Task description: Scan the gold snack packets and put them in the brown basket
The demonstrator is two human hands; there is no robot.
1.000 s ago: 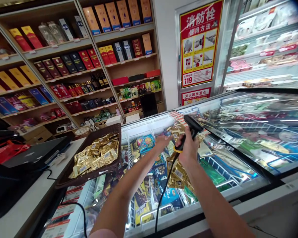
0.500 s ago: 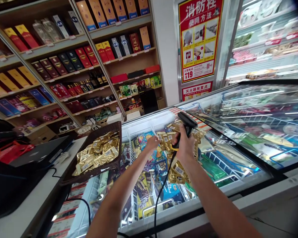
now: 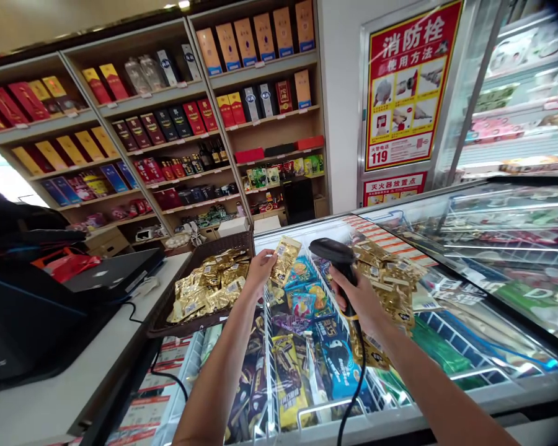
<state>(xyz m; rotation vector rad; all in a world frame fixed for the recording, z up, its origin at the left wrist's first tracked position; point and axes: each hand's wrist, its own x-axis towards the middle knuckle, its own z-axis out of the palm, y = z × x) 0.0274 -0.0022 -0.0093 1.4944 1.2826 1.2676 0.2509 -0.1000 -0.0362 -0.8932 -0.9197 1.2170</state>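
Note:
Pinched between the fingers of my left hand (image 3: 260, 270) is a gold foil packet (image 3: 286, 260), held up over the freezer baskets. My right hand (image 3: 359, 298) is wrapped round the handle of a black barcode scanner (image 3: 333, 253), its head pointing left toward the packet. A black cable (image 3: 360, 384) hangs down from the scanner's grip. Left of my left hand, a dark brown basket (image 3: 248, 248) holds many gold packets (image 3: 209, 282). Another heap of gold packets (image 3: 393, 291) lies to the right, partly behind my right hand and wrist.
Below my hands, a chest freezer has white wire baskets (image 3: 268, 371) with bagged ice creams, among them a yellow one (image 3: 288, 378) and a blue one (image 3: 339, 365). A counter with a dark machine (image 3: 23, 310) stands left. Shelves of boxed bottles (image 3: 167, 124) line the back wall.
My left hand has moved left from the gold heap toward the basket, now with a gold packet raised in it. The scanner has turned to point left. The whole view has shifted.

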